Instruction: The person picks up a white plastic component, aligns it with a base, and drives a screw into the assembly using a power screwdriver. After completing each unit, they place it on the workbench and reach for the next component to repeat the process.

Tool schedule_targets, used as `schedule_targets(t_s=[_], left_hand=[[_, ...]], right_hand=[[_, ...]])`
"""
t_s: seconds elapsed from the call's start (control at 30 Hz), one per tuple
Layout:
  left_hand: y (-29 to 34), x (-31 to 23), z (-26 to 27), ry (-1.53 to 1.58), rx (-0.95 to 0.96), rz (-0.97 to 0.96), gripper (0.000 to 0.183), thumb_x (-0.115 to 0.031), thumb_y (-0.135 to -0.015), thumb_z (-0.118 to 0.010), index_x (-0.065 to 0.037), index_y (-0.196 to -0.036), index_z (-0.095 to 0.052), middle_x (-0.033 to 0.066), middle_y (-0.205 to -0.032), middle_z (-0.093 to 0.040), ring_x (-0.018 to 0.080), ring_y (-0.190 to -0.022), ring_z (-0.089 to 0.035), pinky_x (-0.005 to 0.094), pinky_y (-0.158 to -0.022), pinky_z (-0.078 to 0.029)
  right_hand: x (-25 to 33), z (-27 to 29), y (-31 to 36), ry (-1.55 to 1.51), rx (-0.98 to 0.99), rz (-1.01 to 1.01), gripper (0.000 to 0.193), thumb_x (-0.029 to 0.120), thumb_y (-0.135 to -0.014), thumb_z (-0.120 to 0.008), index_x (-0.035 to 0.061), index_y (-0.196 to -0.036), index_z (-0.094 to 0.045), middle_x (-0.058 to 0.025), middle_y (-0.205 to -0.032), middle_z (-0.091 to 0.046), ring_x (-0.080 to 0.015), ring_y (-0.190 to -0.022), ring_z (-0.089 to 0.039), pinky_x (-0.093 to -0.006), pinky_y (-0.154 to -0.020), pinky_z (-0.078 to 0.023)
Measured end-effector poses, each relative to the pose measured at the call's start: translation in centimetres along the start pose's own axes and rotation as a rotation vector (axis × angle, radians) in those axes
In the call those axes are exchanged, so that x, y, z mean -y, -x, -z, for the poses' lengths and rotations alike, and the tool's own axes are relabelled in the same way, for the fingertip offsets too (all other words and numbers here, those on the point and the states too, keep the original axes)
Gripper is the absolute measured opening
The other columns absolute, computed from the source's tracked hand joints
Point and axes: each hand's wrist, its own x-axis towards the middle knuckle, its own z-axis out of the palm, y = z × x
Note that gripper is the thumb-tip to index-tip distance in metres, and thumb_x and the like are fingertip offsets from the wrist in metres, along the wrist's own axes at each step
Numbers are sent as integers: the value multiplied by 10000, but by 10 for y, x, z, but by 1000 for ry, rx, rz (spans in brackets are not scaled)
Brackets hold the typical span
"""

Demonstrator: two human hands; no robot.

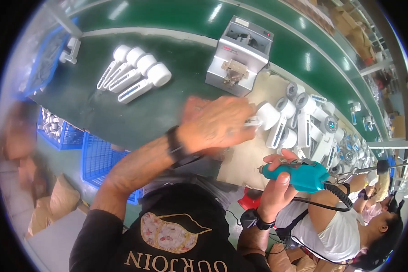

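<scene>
My left hand (224,120) is partly blurred, reaching over the bench with its fingers closed around the handle of a white round-headed handheld device (268,115); part of the grip is hidden. In my right hand (276,192) is a teal electric screwdriver (299,176), its tip pointing left and a black coiled cable (339,196) running from its back end. Several similar white devices (304,129) lie crowded beyond my hands on the right. To the left, a neat row of white devices (143,68) rests on the green bench top (90,106).
A grey metal machine (237,56) stands at the back of the bench. Blue baskets (99,156) sit below the left edge, and a blue bin (43,63) is at far left. A co-worker in a white shirt (335,231) sits close on the right.
</scene>
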Motion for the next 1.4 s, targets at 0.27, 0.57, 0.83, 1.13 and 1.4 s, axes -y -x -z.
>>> schedule_targets(t_s=[0.27,0.57,0.83,1.13,1.4], left_hand=[[58,39,14,-6,-129,-217,233,-186,-792,-714,-72,-975,-627,99,-950,-589,316,-932,-613,426,-786,-520],[56,45,9,-37,-141,-251,330,-243,-798,-769,-62,-1045,-647,106,-1034,-618,315,-980,-626,447,-843,-514],[53,45,1,-21,-196,-284,378,-278,-798,-773,-38,-1055,-633,145,-1105,-632,348,-1039,-624,448,-904,-516],[56,42,1,61,-166,-191,391,-279,-772,-793,-50,-1017,-591,128,-1075,-615,338,-979,-622,423,-843,-521],[56,48,0,113,-154,-257,334,-206,-771,-811,-76,-893,-529,120,-958,-592,342,-920,-617,429,-780,-506]], right_hand=[[8,-35,-20,-119,82,-28,759,591,-933,-611,-90,-1253,-511,-96,-825,-550,-218,-719,-539,-344,-673,-446],[0,-74,-44,-166,116,40,790,663,-940,-544,-75,-1223,-535,-63,-717,-528,-185,-621,-511,-325,-609,-426],[-20,-98,-54,-177,145,144,779,672,-947,-525,-60,-1214,-531,-49,-678,-495,-170,-573,-479,-314,-537,-392],[-25,-96,-59,-188,206,142,727,619,-969,-540,-69,-1205,-525,-55,-671,-495,-166,-575,-484,-311,-527,-396],[-23,-97,-58,-178,187,135,741,633,-946,-572,-67,-1186,-538,-58,-656,-499,-164,-559,-486,-306,-518,-402]])
